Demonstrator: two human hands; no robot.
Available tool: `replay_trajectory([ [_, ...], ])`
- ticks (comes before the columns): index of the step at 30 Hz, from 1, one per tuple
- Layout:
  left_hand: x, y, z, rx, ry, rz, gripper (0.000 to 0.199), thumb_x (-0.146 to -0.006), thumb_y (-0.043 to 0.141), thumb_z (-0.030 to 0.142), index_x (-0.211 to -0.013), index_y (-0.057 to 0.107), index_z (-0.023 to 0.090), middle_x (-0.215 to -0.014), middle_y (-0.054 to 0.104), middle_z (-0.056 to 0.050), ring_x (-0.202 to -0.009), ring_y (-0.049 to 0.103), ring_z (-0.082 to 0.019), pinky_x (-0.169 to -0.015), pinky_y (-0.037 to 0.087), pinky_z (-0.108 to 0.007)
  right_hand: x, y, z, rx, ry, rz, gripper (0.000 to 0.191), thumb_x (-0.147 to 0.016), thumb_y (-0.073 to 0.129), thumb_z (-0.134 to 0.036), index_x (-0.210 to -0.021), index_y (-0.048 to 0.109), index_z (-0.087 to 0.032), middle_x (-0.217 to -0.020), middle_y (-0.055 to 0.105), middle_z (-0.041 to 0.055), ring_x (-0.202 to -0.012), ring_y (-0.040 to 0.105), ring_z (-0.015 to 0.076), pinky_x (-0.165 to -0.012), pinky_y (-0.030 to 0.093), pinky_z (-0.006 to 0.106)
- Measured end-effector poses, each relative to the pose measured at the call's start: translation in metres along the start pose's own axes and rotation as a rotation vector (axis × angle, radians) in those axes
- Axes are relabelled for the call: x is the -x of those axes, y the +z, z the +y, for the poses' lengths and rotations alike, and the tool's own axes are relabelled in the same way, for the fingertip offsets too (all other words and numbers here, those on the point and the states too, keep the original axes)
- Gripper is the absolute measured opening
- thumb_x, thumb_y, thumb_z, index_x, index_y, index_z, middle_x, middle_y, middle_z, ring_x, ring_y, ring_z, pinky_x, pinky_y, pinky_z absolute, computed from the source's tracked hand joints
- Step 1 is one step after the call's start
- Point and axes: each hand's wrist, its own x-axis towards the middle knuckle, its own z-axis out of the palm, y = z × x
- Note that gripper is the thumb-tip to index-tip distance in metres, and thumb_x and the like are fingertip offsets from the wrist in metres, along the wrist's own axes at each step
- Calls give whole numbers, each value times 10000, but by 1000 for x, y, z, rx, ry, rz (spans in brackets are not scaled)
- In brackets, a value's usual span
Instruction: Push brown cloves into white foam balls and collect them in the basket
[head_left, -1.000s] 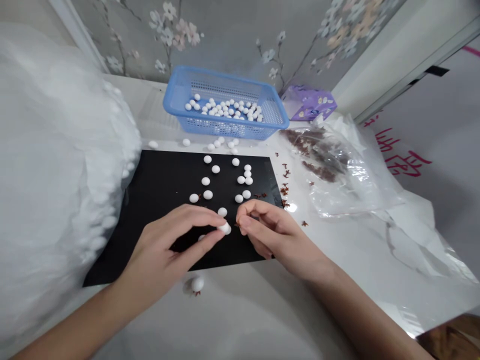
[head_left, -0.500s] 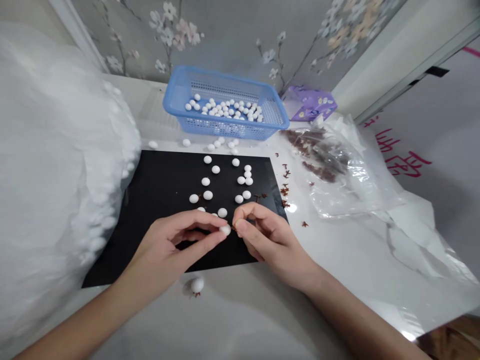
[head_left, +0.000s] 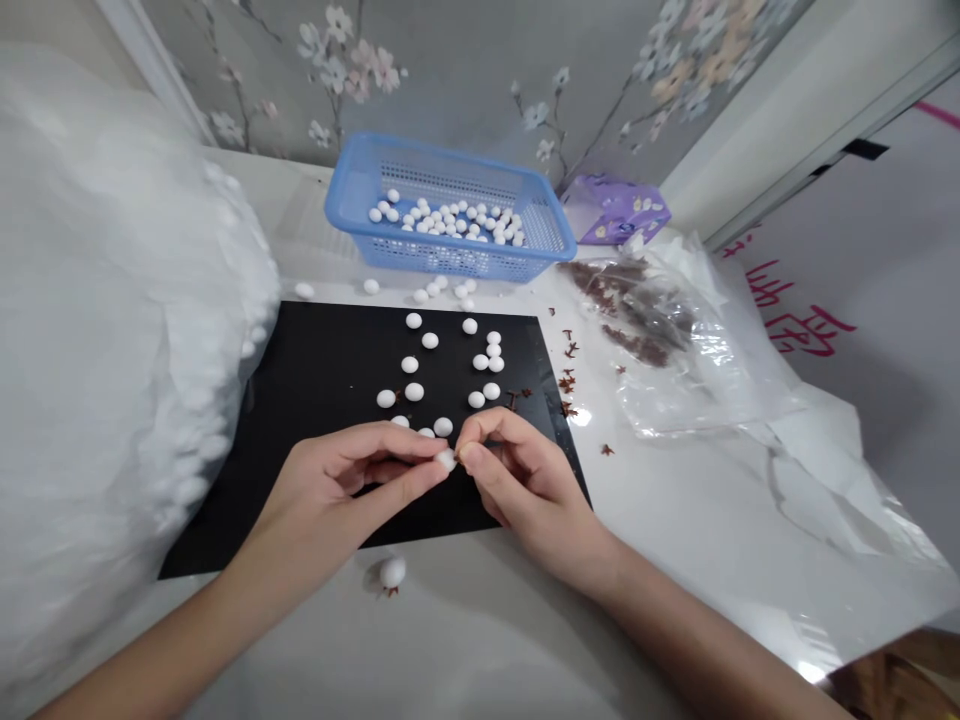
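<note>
Between thumb and fingertips, my left hand (head_left: 360,470) pinches a small white ball (head_left: 446,459) above the black mat (head_left: 315,370). My right hand (head_left: 525,470) is closed in a pinch on a small brown star-shaped piece (head_left: 459,455), mostly hidden by the fingers, which meets the ball's right side. Several loose white balls (head_left: 414,392) lie on the mat beyond my hands. A white ball with a brown star-shaped piece under it (head_left: 392,573) rests on the white table, nearer to me than the mat.
A blue basket (head_left: 450,262) with several white balls stands at the back. On the left bulges a large clear bag of white balls (head_left: 112,350). Brown pieces (head_left: 568,382) lie right of the mat, beside a plastic bag of them (head_left: 675,390). A purple packet (head_left: 619,210) sits behind.
My right hand has moved slightly left, bringing the brown piece up against the white ball. The left hand keeps its pinch, and the view has shifted a little.
</note>
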Motion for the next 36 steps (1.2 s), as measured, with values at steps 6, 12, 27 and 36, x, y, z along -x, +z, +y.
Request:
replay_trajectory([
  [6, -1, 0, 0, 53, -26, -4, 70, -676, 716, 265, -746, 716, 272, -764, 726, 39, -730, 681, -135, -686, 559, -196, -2, 2, 1, -19, -32, 25, 155, -856, 544, -346, -819, 494, -205, -507, 362, -94, -402, 317, 33, -384, 257, 180],
  [12, -3, 0, 0, 199, -72, -40, 97, -658, 728, 196, -724, 723, 266, -733, 726, 50, -723, 674, -100, -661, 526, -121, -5, 2, 7, -116, -41, 0, 162, -859, 541, -349, -817, 481, -205, -471, 383, -103, -356, 312, 28, -345, 283, 159],
  [27, -5, -3, -3, 333, -177, -56, 50, -666, 732, 208, -696, 711, 242, -655, 703, 51, -625, 631, -57, -587, 485, -87, 0, 8, 7, -25, -249, 40, 89, -878, 500, -221, -958, 539, -210, -723, 582, -36, -567, 570, 54, -558, 524, 199],
  [36, -4, 0, -3, 365, -175, -66, 34, -696, 714, 284, -696, 710, 250, -721, 702, 48, -702, 623, -63, -642, 472, -101, 0, 15, 9, 260, -483, 240, 177, -751, 657, -130, -899, 595, -207, -778, 543, -8, -653, 538, 74, -524, 497, 182],
])
